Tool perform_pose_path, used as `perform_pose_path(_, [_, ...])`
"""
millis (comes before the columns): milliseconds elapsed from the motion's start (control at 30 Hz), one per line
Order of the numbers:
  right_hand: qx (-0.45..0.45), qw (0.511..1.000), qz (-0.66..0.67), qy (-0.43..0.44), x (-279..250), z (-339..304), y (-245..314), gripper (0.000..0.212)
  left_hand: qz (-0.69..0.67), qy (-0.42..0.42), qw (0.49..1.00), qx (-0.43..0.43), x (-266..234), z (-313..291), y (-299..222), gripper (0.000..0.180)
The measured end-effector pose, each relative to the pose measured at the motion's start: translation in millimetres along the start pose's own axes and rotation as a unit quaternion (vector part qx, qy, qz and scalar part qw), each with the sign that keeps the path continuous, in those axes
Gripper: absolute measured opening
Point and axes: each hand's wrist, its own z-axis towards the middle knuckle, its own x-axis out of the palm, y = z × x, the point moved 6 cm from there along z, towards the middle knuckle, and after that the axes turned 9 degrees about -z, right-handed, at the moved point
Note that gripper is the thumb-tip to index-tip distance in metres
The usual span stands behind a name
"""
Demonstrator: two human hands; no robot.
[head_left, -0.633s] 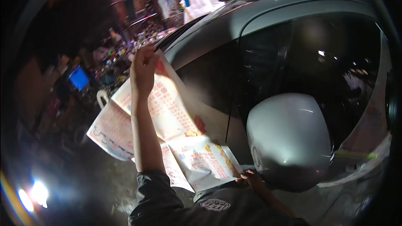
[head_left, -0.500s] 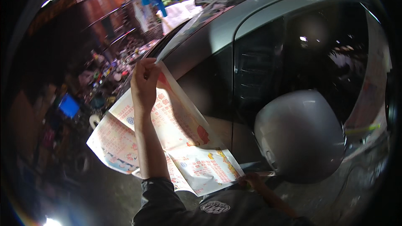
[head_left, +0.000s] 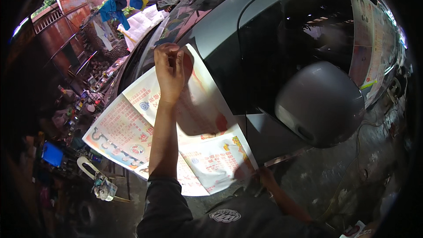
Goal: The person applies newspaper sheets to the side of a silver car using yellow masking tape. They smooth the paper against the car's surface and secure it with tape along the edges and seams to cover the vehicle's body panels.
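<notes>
The grey car (head_left: 229,22) fills most of what I see, its dark side window curving across the upper right and its rounded grey side mirror (head_left: 320,103) bulging out below the glass. Against the car's front pillar and the edge of that window lies the large printed paper sheet (head_left: 132,128), white with dense red print, small round emblems and orange-red borders; it hangs down from the pillar toward the lower left, creased into panels, its lower panel reaching down beside the door. Farther along the car, at the upper right, more printed sheets (head_left: 368,39) with red and white panels already cover the rear window, a strip of yellow-green tape (head_left: 369,84) at their lower edge.

My left hand (head_left: 169,72) is raised at the top corner of the big sheet, fingers (head_left: 166,55) curled together and pinched on the paper's upper edge, pressing it to the pillar. My right hand (head_left: 264,178) is low, at the sheet's bottom right corner near the door; it is blurred and dark, so I cannot tell whether its fingers grip the paper or merely rest on it.

Off to the upper left, clothes (head_left: 116,9) in blue and yellow hang on a line, and a small blue box (head_left: 53,154) sits among clutter at the lower left.
</notes>
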Motion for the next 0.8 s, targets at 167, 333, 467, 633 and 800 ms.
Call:
perform_pose_path(167, [-0.050,0.959,-0.243,-0.136,-53.3,17.2,-69.6,0.030,0.017,0.055,0.996,0.071,16.9,2.9,-21.6,0.023])
perform_pose_path(333, [-0.095,0.868,-0.394,-0.288,-2.3,-23.9,68.6,0.032,0.123,0.087,0.982,0.110,2.3,-2.8,-28.8,0.030])
perform_pose_path(467, [-0.165,0.942,-0.277,-0.090,68.1,-69.2,284.1,0.055,0.133,0.074,0.980,0.131,7.8,-8.0,-27.9,0.030])
perform_pose_path(633, [-0.480,0.810,-0.330,-0.070,130.9,-25.3,466.0,0.076,0.104,0.011,0.990,0.096,11.0,-11.2,-24.2,0.026])
perform_pose_path(800, [-0.534,0.751,-0.374,-0.106,146.0,37.6,546.0,0.070,-0.020,-0.011,0.999,0.039,-3.5,-7.5,-6.6,0.021])
